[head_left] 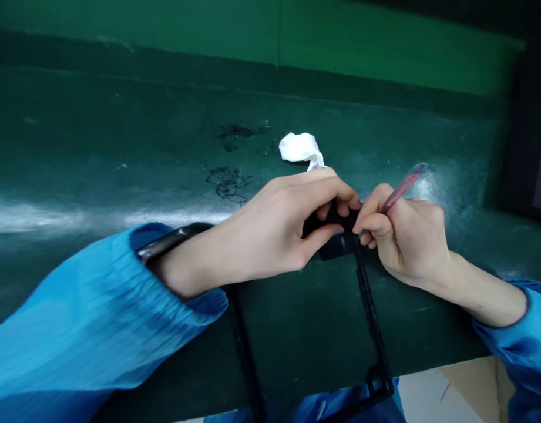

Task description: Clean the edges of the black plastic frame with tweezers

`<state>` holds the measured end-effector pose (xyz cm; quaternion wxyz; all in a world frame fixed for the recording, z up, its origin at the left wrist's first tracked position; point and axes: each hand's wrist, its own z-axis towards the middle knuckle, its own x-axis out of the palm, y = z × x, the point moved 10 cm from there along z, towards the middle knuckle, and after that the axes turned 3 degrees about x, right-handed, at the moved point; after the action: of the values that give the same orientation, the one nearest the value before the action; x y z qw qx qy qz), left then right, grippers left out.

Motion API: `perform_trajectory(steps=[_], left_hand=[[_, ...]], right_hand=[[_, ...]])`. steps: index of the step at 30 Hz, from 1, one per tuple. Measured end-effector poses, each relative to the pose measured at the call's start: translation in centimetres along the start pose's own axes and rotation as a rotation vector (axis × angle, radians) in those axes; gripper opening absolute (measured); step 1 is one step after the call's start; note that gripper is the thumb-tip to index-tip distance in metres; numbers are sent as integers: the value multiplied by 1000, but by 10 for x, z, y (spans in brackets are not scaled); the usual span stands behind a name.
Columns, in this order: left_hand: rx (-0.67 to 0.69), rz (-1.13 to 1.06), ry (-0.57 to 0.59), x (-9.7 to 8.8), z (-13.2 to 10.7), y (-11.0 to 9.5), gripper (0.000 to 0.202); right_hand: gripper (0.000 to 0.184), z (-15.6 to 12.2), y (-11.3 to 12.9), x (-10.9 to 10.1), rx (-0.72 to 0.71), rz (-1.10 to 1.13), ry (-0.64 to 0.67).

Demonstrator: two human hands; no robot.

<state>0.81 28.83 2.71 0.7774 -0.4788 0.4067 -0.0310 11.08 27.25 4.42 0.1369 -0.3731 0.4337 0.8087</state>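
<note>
My left hand (292, 220) is closed on the far edge of a black rectangular frame (370, 305), its thumb and fingers pinching near the far right corner. The frame lies partly on the green bench and juts over its near edge toward my lap. In my right hand (402, 235) is a slim pen-like tool (402, 189) with a pink and grey handle, held like a pencil. Its lower end meets the frame's corner beside my left fingertips; my fingers hide most of the tip. Just beyond my left hand lies a crumpled white tissue (300, 147).
Thin black curled shavings (228, 183) and a darker clump of scraps (239, 132) lie on the green bench top (98, 141). A green raised panel (200, 29) runs along the back. A dark object (526, 135) stands at the right edge.
</note>
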Motion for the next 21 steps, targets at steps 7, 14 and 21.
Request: perform_trajectory(steps=[7, 14, 21], left_hand=[[-3, 2, -3, 0, -1, 0, 19], [-7, -2, -1, 1, -1, 3, 19], [3, 2, 0, 1, -1, 2, 21]], right_hand=[[49, 0, 0, 2, -10, 21, 19], [48, -1, 3, 1, -41, -10, -3], [48, 0, 3, 3, -37, -1, 27]])
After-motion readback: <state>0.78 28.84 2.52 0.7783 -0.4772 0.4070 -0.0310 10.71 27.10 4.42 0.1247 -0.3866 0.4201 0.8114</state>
